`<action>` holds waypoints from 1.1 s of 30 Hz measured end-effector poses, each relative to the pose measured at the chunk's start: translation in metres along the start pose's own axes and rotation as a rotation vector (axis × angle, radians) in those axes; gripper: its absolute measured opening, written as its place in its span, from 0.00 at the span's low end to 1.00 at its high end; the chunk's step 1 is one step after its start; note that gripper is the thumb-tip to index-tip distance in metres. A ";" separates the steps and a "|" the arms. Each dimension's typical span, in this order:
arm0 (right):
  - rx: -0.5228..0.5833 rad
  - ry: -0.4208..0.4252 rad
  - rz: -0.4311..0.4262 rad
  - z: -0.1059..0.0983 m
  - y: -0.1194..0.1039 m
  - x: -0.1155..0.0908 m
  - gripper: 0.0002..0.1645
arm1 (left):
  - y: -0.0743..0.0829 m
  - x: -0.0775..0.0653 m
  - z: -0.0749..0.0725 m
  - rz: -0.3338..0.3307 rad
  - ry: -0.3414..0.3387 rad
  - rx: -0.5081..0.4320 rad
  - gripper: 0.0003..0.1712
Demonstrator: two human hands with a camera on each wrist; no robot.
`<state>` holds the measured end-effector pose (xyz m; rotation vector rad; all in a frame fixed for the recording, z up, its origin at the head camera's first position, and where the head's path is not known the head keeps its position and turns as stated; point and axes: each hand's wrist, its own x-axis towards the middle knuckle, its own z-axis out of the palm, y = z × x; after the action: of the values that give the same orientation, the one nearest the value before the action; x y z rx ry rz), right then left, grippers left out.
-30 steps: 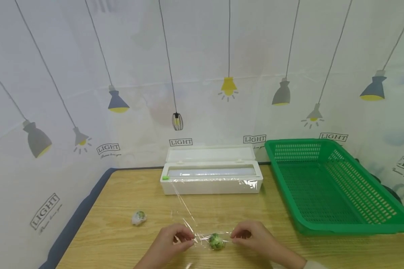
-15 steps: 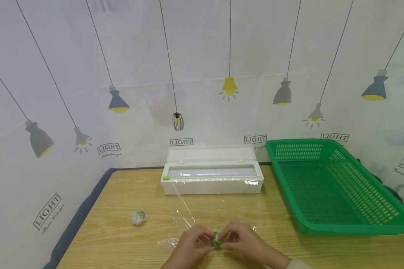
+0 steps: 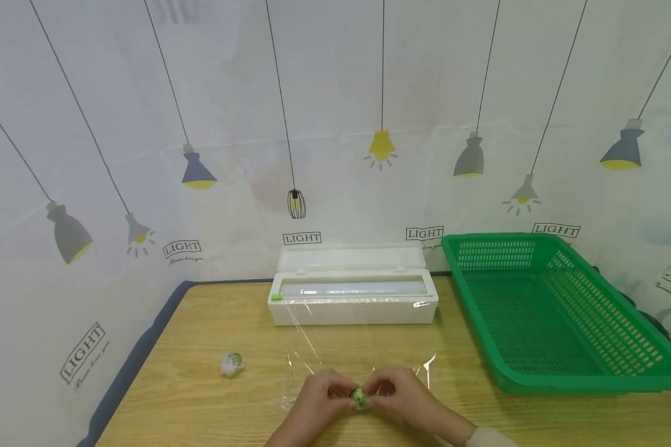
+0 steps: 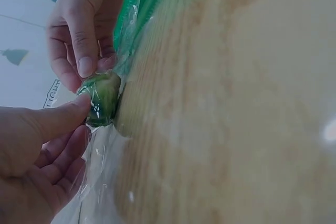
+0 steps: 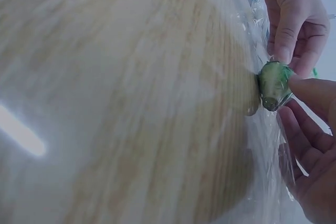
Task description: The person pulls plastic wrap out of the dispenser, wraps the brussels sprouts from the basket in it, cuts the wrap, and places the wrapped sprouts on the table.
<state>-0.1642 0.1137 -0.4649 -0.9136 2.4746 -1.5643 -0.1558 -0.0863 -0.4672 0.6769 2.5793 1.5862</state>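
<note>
Between my two hands, a small green Brussels sprout lies under clear cling film. My left hand pinches it from the left with thumb and fingers, while my right hand pinches its other side. Close up in the left wrist view, film is drawn tight and shiny over the sprout. Its pale stem end faces the right wrist camera, where the film hangs in folds. The sheet runs back over the table to a white cling film dispenser, its lid raised and roll visible.
A sprout bundled in film sits on the wooden table to the left. A green perforated basket stands at the right. Behind the table hangs a pale backdrop printed with lamps.
Both hands have come inward from the film on either side of the sprout and now pinch the sprout itself. Over the last half second, it has turned slightly in the fingers.
</note>
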 end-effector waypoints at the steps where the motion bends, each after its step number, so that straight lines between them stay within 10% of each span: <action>1: -0.006 0.001 0.009 0.000 0.000 0.001 0.05 | 0.000 0.001 -0.001 -0.006 -0.001 -0.005 0.11; 15: -0.028 -0.042 0.079 -0.002 0.005 0.012 0.15 | -0.004 0.011 -0.007 -0.091 -0.066 -0.080 0.10; 33: -0.019 -0.070 0.100 -0.007 0.011 0.025 0.11 | -0.008 0.016 -0.005 -0.019 -0.076 -0.063 0.14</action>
<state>-0.1919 0.1098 -0.4645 -0.8180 2.4505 -1.4549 -0.1741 -0.0878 -0.4687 0.6919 2.4641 1.5960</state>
